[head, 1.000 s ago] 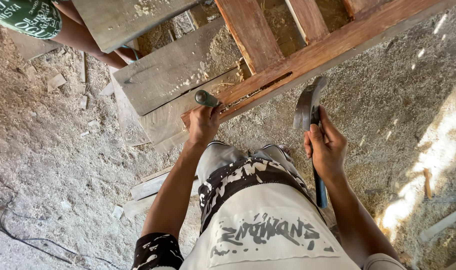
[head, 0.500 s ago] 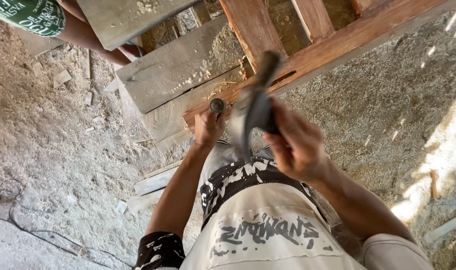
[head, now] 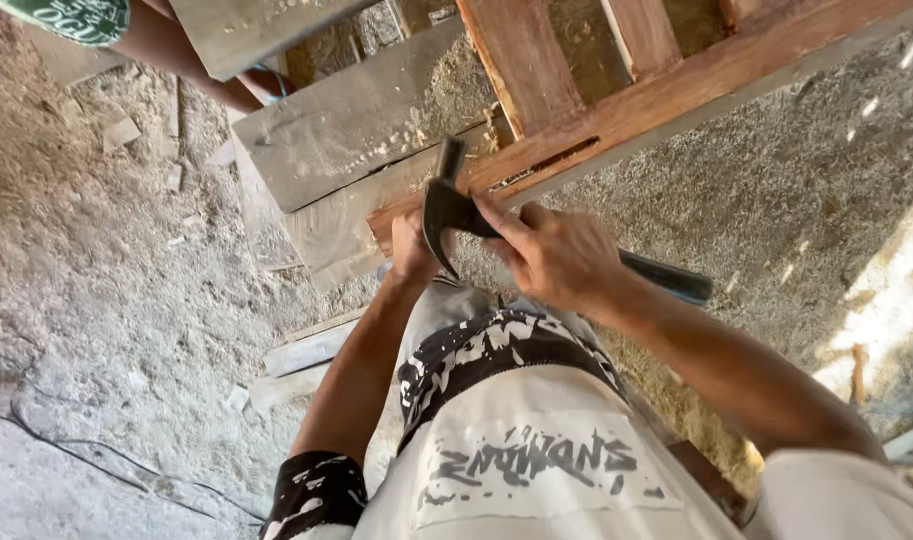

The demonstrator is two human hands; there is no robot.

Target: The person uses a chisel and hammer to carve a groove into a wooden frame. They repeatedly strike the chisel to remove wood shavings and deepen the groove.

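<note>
A reddish wooden frame [head: 677, 90] lies on the dusty concrete floor [head: 97, 300], with grey weathered boards [head: 347, 120] just beside its lower rail. The right hand [head: 557, 255] is clenched around a black claw hammer [head: 447, 210], gripping close under the head; the hammer head sits at the frame's lower rail. The left hand [head: 412, 245] rests at the rail end beneath the hammer head; whether it grasps anything cannot be told.

dusty concrete floor [head: 127, 300], sawdust, sun patches [head: 877, 330]
</note>
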